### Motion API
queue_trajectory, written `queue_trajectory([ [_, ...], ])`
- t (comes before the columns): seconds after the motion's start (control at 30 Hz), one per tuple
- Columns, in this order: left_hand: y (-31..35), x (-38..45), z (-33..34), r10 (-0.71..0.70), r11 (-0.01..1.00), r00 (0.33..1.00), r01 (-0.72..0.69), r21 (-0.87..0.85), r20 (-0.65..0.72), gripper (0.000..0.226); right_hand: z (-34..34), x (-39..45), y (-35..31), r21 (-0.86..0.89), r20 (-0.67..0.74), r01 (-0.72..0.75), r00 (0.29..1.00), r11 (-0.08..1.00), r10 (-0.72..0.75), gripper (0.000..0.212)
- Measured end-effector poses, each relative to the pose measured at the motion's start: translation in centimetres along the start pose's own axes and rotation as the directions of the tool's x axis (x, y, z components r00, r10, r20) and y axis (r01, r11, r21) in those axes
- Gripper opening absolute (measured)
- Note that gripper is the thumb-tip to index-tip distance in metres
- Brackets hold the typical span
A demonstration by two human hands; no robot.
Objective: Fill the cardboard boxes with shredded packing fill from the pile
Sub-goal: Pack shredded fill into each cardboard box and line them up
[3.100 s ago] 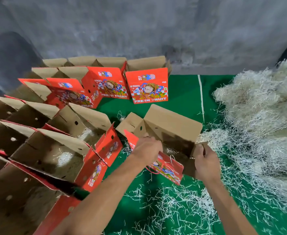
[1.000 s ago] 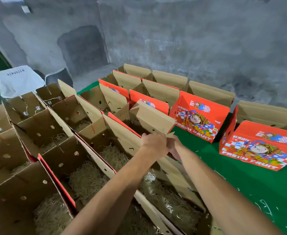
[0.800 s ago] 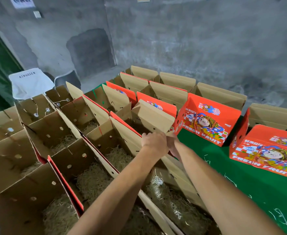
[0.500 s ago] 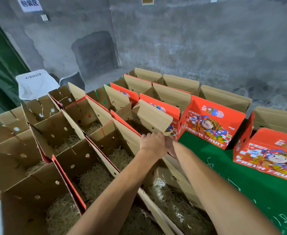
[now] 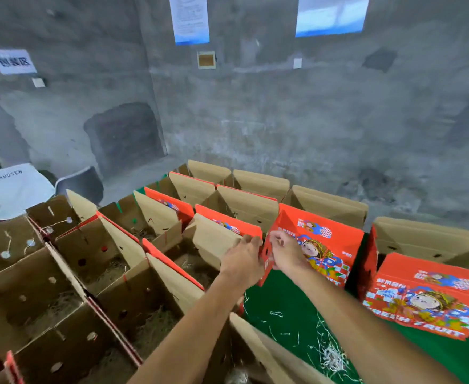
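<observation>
Cardboard boxes point(image 5: 95, 275) fill the left and middle of the view, packed edge to edge in rows on a green floor covering point(image 5: 288, 309), their brown flaps standing up and thin beds of shredded packing fill point(image 5: 156, 325) showing in several bottoms. Behind them runs a grey concrete wall point(image 5: 283, 120) with paper notices. To the right stand more boxes with red printed sides, one reading "FRESH FRUIT" point(image 5: 427, 297). Both bare arms reach forward to the box at the end of the middle row point(image 5: 214, 242). The left hand point(image 5: 243, 261) lies against its upright brown flap with fingers fairly straight, touching rather than gripping. The right hand point(image 5: 286, 254) has its fingers curled at the neighbouring red edge point(image 5: 266, 261); whether it pinches that edge cannot be told. The pile of fill is out of view; only loose white strands point(image 5: 330, 353) lie scattered on the green covering. The step in hand appears to be seating this box squarely in its row. To do it well, keep the flaps spread so the mouth remains open, and press the box snug against its neighbours without crushing their flaps.
</observation>
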State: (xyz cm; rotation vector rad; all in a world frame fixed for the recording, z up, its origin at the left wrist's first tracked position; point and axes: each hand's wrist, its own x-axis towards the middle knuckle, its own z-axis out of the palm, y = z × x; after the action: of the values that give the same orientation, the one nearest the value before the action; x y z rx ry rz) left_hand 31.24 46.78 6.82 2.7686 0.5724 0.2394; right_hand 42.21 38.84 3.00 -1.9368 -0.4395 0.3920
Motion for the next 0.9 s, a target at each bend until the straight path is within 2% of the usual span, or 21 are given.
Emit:
queue_trajectory([
  [0.13,-0.9,5.2,1.8,0.019,0.995,0.999,-0.023,0.099,0.046,0.054,0.5,2.7,1.2,-0.213,0.01,0.011,1.0,0.977,-0.01,0.042],
  [0.23,-1.8,7.5,3.1,0.052,0.966,0.998,-0.06,0.251,0.035,0.065,1.1,3.9,1.5,-0.342,-0.012,0.061,0.998,0.938,-0.069,0.042],
  [0.3,-2.5,8.6,3.6,0.067,0.954,0.997,-0.072,0.29,0.026,0.066,1.5,4.8,1.4,-0.454,0.008,0.114,0.992,0.884,-0.124,0.041],
  [0.37,-3.1,9.4,3.7,0.088,0.933,0.996,-0.091,0.348,0.024,0.066,2.1,5.2,1.6,-0.521,-0.025,0.071,0.995,0.851,-0.098,0.032],
  [0.43,-3.4,9.9,3.6,0.123,0.893,0.992,-0.116,0.435,0.013,0.061,2.9,5.5,2.3,-0.436,-0.096,-0.039,0.995,0.899,-0.004,0.028],
  [0.53,-3.7,10.5,3.2,0.171,0.854,0.985,-0.144,0.499,-0.008,0.041,3.5,5.0,3.2,0.001,-0.135,-0.11,0.985,0.994,0.109,0.032],
  [0.6,-3.9,10.7,2.7,0.207,0.86,0.978,-0.187,0.475,0.01,0.033,3.5,4.1,3.4,0.226,-0.143,-0.208,0.959,0.952,0.244,0.026],
  [0.63,-4.0,10.6,2.5,0.226,0.865,0.974,-0.213,0.455,0.028,0.032,3.4,3.6,3.4,0.262,-0.146,-0.232,0.95,0.937,0.276,0.023],
  [0.7,-3.9,10.1,2.3,0.234,0.875,0.97,-0.239,0.422,0.065,0.03,3.1,2.8,4.3,0.208,-0.121,-0.242,0.955,0.948,0.27,0.023],
  [0.77,-3.4,9.0,2.3,0.238,0.865,0.965,-0.262,0.427,0.111,0.028,2.3,1.4,5.3,0.019,-0.069,-0.185,0.98,0.983,0.186,0.026],
  [0.83,-2.3,7.8,2.3,0.249,0.853,0.956,-0.293,0.432,0.157,0.028,1.4,-0.6,5.5,-0.126,-0.016,-0.149,0.989,0.981,0.148,0.019],
  [0.9,-0.7,6.7,2.5,0.254,0.855,0.949,-0.31,0.415,0.187,0.03,0.4,-2.7,6.0,-0.159,0.014,-0.135,0.99,0.978,0.139,0.016],
])
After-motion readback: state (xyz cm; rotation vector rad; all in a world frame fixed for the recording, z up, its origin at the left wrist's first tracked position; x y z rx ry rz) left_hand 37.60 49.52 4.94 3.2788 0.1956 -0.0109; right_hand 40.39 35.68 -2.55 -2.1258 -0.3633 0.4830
